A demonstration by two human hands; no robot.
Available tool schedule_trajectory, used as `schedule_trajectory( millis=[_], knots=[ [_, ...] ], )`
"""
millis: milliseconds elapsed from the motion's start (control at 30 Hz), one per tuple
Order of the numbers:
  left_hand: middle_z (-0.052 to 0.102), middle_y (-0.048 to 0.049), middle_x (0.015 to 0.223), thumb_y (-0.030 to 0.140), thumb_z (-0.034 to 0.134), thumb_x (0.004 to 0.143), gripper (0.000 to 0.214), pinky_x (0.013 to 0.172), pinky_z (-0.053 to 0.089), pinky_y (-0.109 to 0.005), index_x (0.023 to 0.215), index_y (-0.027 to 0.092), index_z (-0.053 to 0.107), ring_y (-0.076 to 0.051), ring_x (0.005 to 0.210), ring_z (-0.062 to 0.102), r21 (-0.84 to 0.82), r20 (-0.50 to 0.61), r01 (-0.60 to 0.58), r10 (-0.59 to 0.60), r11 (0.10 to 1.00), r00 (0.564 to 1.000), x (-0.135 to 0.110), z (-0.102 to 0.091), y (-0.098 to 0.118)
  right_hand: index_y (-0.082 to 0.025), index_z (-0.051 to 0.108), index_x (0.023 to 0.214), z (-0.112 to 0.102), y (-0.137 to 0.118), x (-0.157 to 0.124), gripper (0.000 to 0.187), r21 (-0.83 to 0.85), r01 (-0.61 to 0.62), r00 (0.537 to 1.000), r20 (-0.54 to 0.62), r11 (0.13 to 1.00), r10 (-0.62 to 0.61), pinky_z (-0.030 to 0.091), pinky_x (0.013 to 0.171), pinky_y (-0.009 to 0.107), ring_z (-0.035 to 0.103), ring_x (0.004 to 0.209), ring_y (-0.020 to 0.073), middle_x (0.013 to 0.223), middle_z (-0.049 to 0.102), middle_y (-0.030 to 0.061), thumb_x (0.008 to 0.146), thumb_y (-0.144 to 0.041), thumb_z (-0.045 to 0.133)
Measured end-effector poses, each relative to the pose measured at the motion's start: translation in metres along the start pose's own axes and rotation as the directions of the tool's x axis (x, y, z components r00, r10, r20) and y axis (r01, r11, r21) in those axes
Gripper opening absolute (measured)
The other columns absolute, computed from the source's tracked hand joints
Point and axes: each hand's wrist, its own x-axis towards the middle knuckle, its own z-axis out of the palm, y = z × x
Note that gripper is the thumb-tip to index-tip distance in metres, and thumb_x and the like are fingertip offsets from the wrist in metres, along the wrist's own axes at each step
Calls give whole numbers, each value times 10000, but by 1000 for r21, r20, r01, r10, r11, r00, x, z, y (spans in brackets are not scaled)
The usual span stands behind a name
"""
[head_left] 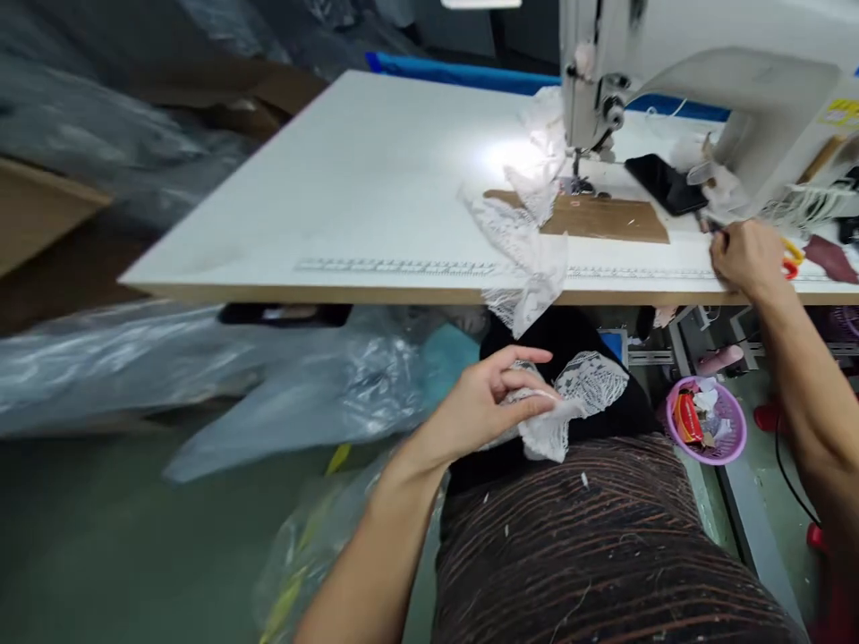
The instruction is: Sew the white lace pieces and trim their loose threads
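My left hand [500, 398] is closed on a piece of white lace [594, 385] above my lap, thumb and fingers pinching its gathered middle. My right hand [752, 255] rests at the front edge of the table with its fingers curled down; a small dark tip shows by the fingers, but what they hold is hidden. Just beyond its wrist lie the yellow and red handles of scissors [793, 258]. Another length of white lace [520, 237] runs from beside the sewing machine's presser foot [578, 183] and hangs over the table edge.
The sewing machine [752, 80] stands on a white table [349, 188] with a printed ruler [403, 266]. A brown strip [604, 219] and a black phone [664, 183] lie near the needle. Below are a purple basket [731, 452] of scraps and plastic sheeting [322, 385].
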Motion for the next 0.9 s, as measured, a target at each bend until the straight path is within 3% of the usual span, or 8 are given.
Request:
schedule_trajectory(
  millis=[133, 233, 300, 333, 467, 567, 700, 900],
  knots=[
    [776, -52, 753, 282, 820, 699, 441, 541, 525, -234, 1075, 174, 615, -176, 644, 710, -2, 27, 19, -19, 1000, 999, -4, -2, -7, -189, 547, 778, -8, -19, -36, 159, 407, 18, 982, -178, 913, 60, 441, 804, 392, 615, 845, 209, 847, 653, 146, 923, -243, 511],
    [774, -46, 772, 284, 810, 709, 442, 573, 524, -239, 1079, 176, 594, -176, 676, 712, 4, 64, 28, -28, 1000, 998, -3, -2, -12, -239, 495, 837, -4, -50, -89, 208, 853, 2, 994, 56, 522, -95, 439, 596, 304, 531, 576, 121, 713, 587, 21, 942, -418, 488],
    [770, -41, 777, 283, 804, 716, 445, 591, 522, -237, 1086, 175, 581, -175, 696, 713, 11, 89, 40, -41, 999, 995, -1, -2, -15, -253, 470, 858, 4, -76, -125, 248, 959, -113, 949, 181, 260, -257, 367, 482, 257, 422, 481, 82, 687, 548, -35, 876, -481, 565],
    [768, -38, 778, 281, 802, 719, 451, 605, 523, -238, 1093, 173, 576, -175, 707, 714, 14, 101, 46, -47, 999, 994, 0, -3, -17, -248, 473, 849, 8, -88, -141, 282, 960, -175, 908, 243, 219, -341, 362, 480, 245, 406, 490, 76, 678, 529, -49, 841, -487, 622],
    [763, -33, 793, 263, 802, 726, 463, 706, 539, -258, 1115, 166, 570, -173, 760, 722, -1, 107, 43, -43, 999, 993, 2, -4, -23, -210, 561, 823, 19, -119, -174, 330, 933, -273, 689, 361, 236, -628, 380, 514, 222, 410, 571, 79, 678, 487, -53, 765, -483, 735],
    [773, -45, 854, 260, 810, 718, 476, 763, 545, -270, 1121, 170, 572, -175, 814, 728, -41, 105, 40, -36, 998, 994, 3, -5, -26, -194, 594, 806, 23, -124, -177, 323, 938, -269, 612, 342, 218, -713, 383, 547, 228, 426, 611, 87, 709, 508, -34, 801, -495, 709],
    [760, -24, 797, 263, 828, 696, 489, 680, 529, -242, 1111, 172, 585, -152, 727, 704, -68, 94, 38, -31, 997, 995, 4, -7, -25, -200, 566, 756, 29, -124, -177, 407, 929, -302, 621, 363, 216, -695, 357, 543, 236, 393, 590, 92, 657, 458, -44, 809, -587, 679],
    [743, -15, 760, 296, 829, 699, 472, 612, 495, -235, 1080, 173, 579, -155, 676, 688, -77, 48, 43, -40, 996, 998, 5, -8, -22, -207, 623, 852, 36, -124, -187, 553, 912, -365, 716, 403, 188, -570, 354, 526, 242, 391, 563, 94, 696, 520, -27, 789, -756, 589]
  ],
)
